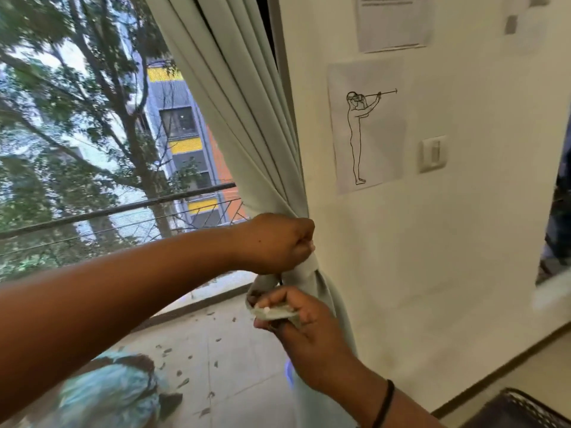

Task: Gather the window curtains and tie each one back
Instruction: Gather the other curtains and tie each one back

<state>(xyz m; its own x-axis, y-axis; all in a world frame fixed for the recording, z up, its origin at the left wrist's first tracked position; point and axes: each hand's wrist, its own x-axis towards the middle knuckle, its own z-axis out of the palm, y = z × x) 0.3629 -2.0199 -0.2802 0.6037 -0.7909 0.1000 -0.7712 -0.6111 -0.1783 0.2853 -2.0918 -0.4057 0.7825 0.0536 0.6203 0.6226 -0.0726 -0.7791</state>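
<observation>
Tying back the soft, light curtain [247, 125] at centre frame: left hand [275, 242] clamps its gathered waist; right hand [296, 316] pinches the limp tieback [272, 313].

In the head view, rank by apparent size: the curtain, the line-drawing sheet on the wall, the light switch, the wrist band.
1. Curtain, by far.
2. Line-drawing sheet.
3. Light switch and wrist band: unsure; the band is thin but much nearer the camera.
</observation>
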